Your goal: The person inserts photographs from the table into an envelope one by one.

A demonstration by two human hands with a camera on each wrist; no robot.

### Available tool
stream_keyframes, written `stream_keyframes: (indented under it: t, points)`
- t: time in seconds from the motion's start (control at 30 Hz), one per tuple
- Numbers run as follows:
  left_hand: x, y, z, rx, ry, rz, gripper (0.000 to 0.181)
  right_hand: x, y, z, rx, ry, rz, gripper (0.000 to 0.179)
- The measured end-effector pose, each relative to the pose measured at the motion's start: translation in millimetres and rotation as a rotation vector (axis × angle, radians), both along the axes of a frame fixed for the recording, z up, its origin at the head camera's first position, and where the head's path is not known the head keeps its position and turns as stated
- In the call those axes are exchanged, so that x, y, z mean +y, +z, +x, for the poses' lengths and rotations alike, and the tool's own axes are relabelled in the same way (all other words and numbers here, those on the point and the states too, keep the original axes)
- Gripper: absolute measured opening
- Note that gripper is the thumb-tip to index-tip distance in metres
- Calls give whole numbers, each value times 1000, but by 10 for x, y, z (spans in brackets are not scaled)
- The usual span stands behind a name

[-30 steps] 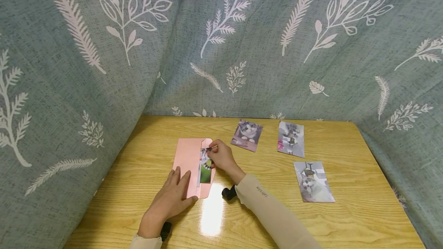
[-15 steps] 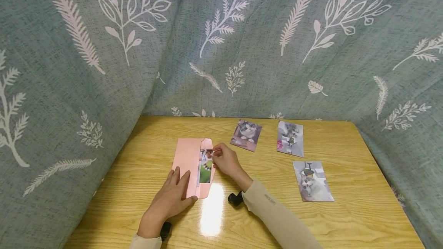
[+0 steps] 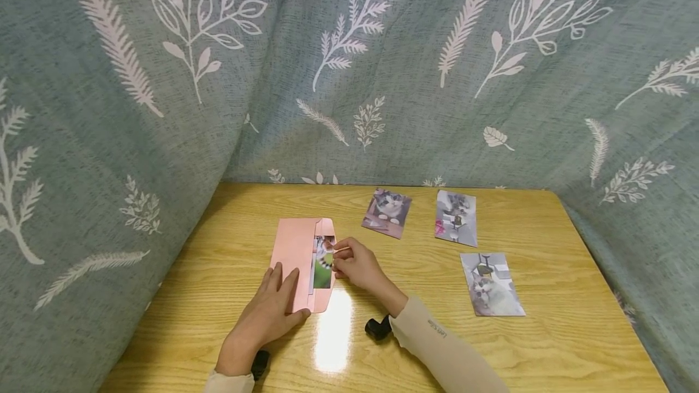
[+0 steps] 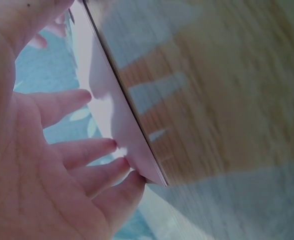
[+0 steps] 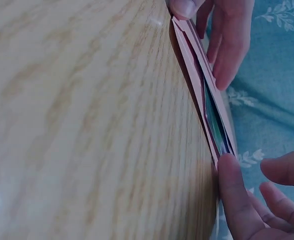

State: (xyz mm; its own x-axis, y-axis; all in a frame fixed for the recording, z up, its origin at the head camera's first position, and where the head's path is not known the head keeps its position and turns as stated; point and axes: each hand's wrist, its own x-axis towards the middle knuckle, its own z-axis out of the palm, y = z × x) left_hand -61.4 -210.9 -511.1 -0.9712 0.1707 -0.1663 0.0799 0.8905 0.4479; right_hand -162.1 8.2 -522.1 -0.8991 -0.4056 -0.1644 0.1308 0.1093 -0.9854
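Note:
A pink envelope [image 3: 290, 241] lies on the table with its flap side open to the right. Partway inside it is a photo [image 3: 324, 275] showing green and a striped tail, its right part sticking out over the flap. A pale strip shows along the photo's left, at the envelope's mouth. My left hand [image 3: 267, 308] rests on the envelope's lower left, fingers spread, thumb at the bottom edge. My right hand [image 3: 357, 264] has its fingertips at the photo's right edge; in the right wrist view one finger [image 5: 232, 175] touches that edge while the others stand apart from it.
Three cat photos lie on the wooden table [image 3: 415, 284] to the right: one at the back [image 3: 387, 213], one beside it [image 3: 456, 218] and one nearer [image 3: 493, 284]. A patterned curtain [image 3: 415, 126] hangs along the back and sides.
My right hand has gone from pinching the photo's top part to its right edge, shifting right and toward me. The left hand stays put on the envelope.

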Motion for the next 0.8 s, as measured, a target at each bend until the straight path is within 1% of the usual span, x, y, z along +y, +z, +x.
stream_keyframes:
  t: [0.13,0.17,0.23,0.27,0.5,0.8]
  points:
    - [-4,-5,0,3,-2,2,88,-16,16,17,-24,2,-22,30]
    - [-4,-4,1,6,-3,3,88,-22,15,18,-22,1,-16,30]
    - [-5,2,6,8,-3,3,88,-39,-54,1,-19,-9,-20,30]
    - [-4,4,8,10,-2,4,88,-45,-61,0,-16,-10,-21,29]
    - [-3,2,9,24,-6,4,87,-78,-52,-10,-5,-7,-28,28]
    - [-6,11,11,18,-5,2,87,-145,-69,-4,-11,-7,-48,27]
